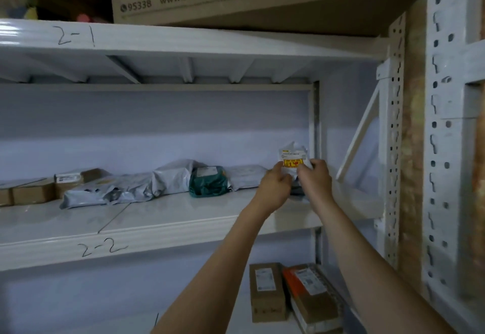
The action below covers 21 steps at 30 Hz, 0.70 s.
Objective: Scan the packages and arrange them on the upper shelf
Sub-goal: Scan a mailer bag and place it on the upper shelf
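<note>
single head-worn wide-angle view, no second camera so no overlap. looks forward, roughly level with the shelf marked 2-2, close to the rack. both forearms run from the bottom edge up to mid-frame right. shelf marked 2-1 seen from below, lower shelf boxes from above. right upright bowed by lens.

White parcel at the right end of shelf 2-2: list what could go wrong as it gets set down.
1. Both hands, left and right, pinch the white parcel upright; the soft bag may flop over once released.
2. It stands near the shelf end by the post, so it might slide off that side.
3. Pushing it leftward could crowd the grey bag beside it.
</note>
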Each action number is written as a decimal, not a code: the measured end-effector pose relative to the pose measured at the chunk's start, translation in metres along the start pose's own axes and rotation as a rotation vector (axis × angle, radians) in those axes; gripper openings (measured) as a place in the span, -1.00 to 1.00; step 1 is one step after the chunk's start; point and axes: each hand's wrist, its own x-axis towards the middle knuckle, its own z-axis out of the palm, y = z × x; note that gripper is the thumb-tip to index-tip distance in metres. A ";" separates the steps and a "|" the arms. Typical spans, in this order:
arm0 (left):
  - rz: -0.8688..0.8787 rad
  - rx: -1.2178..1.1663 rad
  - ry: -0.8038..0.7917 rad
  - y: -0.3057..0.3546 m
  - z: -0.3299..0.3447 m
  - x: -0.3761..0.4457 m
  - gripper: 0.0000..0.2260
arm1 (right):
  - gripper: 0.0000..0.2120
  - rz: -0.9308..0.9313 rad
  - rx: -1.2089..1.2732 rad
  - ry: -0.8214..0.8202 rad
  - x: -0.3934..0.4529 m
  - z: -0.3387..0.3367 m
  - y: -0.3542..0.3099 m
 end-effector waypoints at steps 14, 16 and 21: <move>-0.004 0.484 -0.185 -0.060 0.002 0.105 -0.54 | -0.68 0.140 -0.642 -0.422 0.107 0.025 0.043; -0.020 0.590 -0.188 -0.066 -0.009 0.117 -0.56 | -0.58 0.133 -0.661 -0.426 0.114 0.029 0.041; -0.107 0.747 -0.168 -0.088 -0.037 0.139 -0.56 | -0.54 0.109 -0.626 -0.484 0.140 0.039 0.052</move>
